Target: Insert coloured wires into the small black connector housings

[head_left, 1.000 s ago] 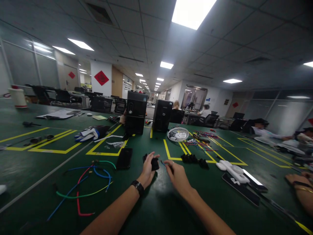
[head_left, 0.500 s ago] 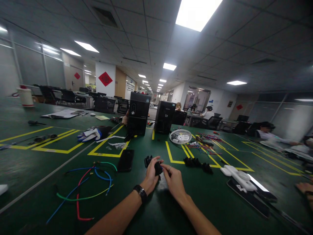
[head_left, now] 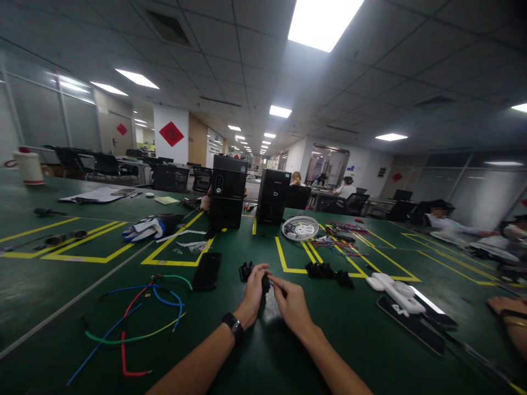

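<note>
My left hand (head_left: 251,293), with a black watch on the wrist, is closed around a small black plastic part (head_left: 265,283) on the green table (head_left: 288,351). My right hand (head_left: 290,302) meets it from the right, its fingertips pinched against the same part. Another small black piece (head_left: 246,270) lies just left of my left hand's fingers. A black phone (head_left: 207,270) lies flat to the left. A loose tangle of blue, red and green wires (head_left: 135,318) sprawls further left.
More black parts (head_left: 327,271) lie to the right, with white devices (head_left: 393,286) and a dark flat panel (head_left: 411,323) beyond. Two black computer towers (head_left: 228,192), a white fan grille (head_left: 300,227) and gloves (head_left: 142,227) stand farther back. Another person's hand (head_left: 508,312) rests at the right edge.
My hands have come together: a second ago the right hand was apart from the left, and now its fingertips touch the black part held in the left.
</note>
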Available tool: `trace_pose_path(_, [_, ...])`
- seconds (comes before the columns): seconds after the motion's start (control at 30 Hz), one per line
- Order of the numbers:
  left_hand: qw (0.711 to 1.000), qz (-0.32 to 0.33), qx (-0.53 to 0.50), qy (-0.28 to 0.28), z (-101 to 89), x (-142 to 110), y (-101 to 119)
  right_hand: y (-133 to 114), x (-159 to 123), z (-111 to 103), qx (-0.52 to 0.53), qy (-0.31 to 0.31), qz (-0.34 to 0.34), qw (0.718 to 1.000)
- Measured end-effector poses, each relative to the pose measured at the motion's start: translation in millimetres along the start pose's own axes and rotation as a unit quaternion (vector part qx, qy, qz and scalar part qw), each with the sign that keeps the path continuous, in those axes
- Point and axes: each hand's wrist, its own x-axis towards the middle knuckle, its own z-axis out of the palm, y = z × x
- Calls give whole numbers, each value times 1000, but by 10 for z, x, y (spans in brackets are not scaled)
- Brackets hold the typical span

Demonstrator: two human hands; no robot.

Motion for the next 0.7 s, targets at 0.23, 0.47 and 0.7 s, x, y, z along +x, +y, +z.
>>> trace_pose_path(0.23, [997,-22,-61,31,119,-18,-38,80,10,-46,51,-25,10,998])
trace_pose_path(0.47, [991,-62,-105,57,170,-10,3,-231,-15,85,10,-54,-43,998])
trace_pose_path(0.7, [997,-25,-69,37,219,-107,40,-234,-117,-199,-150,12,-8,989])
